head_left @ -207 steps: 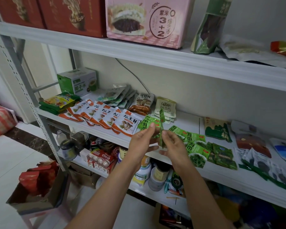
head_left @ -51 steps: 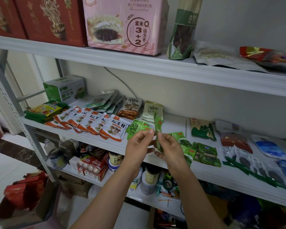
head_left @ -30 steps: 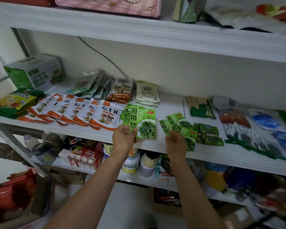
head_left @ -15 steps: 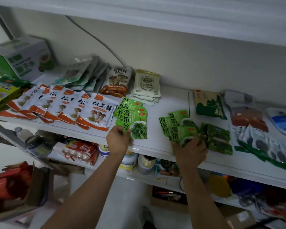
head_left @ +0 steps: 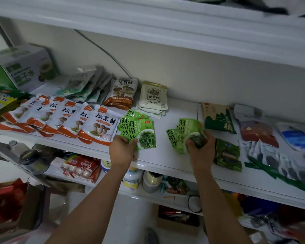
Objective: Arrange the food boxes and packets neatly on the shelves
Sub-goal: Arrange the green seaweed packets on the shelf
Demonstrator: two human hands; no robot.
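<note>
L hand [head_left: 123, 149] fingers curled, pinching near corner of green seaweed pkts [head_left: 143, 131] on mid shelf [head_left: 167, 156], just beside mushroom pkts [head_left: 100, 127]. R hand [head_left: 201, 150] fingers curled round 2nd green bunch [head_left: 185, 131], further right.

Bare forearms [head_left: 97, 199]; bare hands [head_left: 122, 150]

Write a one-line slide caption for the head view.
Left hand holds the left seaweed stack on the white shelf; right hand grips the right seaweed stack.
</note>
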